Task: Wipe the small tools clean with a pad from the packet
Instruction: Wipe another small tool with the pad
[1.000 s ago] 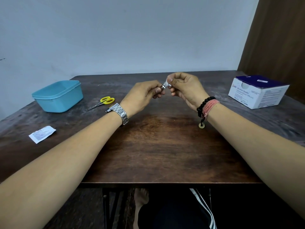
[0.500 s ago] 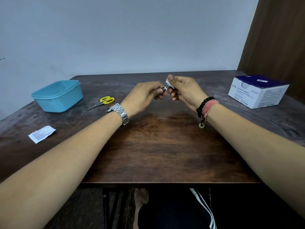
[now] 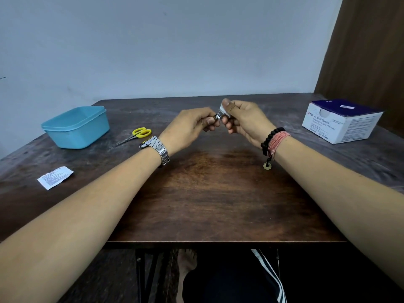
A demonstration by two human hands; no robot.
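Wiping step underway, mid-air above the worktop [image 3: 207,204]. Left hand [image 3: 188,127] grips a small shiny metal tool [image 3: 217,116], probably a nail clipper, though it's mostly hidden in the fist and only one end shows. Right hand [image 3: 242,121] pinches a white pad [image 3: 223,110] between thumb and curled fingers, pressed right against the exposed end of the tool. Both hands meet at centre, held up off the wood.

Torn white packet [image 3: 54,177] lies flat near the left edge, well apart from the hands. Yellow-handled scissors [image 3: 136,136] rest beside the blue plastic tub [image 3: 76,127], left of the wrist with the metal watch [image 3: 158,148]; they look untouched, so likely the next tool to clean. Box of alcohol swabs [image 3: 341,121] sits far right.

Judgement: first tool partly done, task about midway at best. Next move calls for turning the tool in the left grip so the covered side meets the pad, then setting it down and taking up the scissors.
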